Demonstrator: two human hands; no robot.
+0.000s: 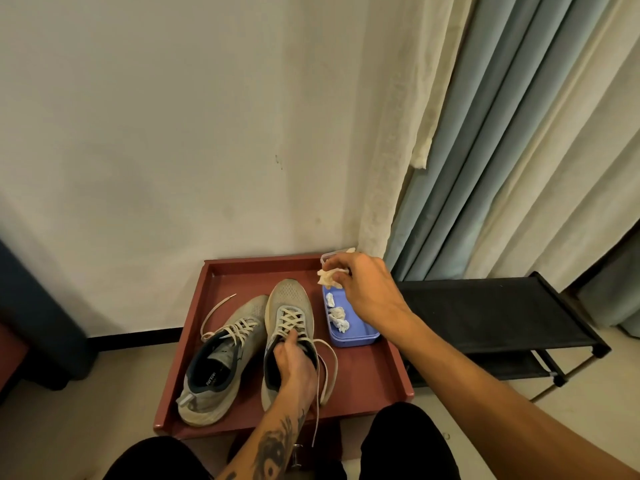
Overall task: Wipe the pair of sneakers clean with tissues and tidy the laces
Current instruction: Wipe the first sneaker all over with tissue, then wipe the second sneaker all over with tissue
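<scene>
Red tray (367, 372) carries a blue plastic box (353, 340) at right, holding several crumpled tissue wads (337, 317). Right hand (363, 285) pinches another crumpled tissue (327, 278) above the box's far end. Left hand (294, 362) grips the tongue of the grey sneaker beside the box (291, 296), fingers curled into the opening and hiding it. Second sneaker (249, 313) lies just left, laces (216, 315) loose. Clear rim (327, 256) behind the right hand is mostly hidden; cannot identify it.

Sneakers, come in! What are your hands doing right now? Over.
Left hand grips right-side sneaker at collar. Right hand pinches crumpled tissue over blue box. Other sneaker beside it on red tray, laces loose. Nothing blocking.
</scene>
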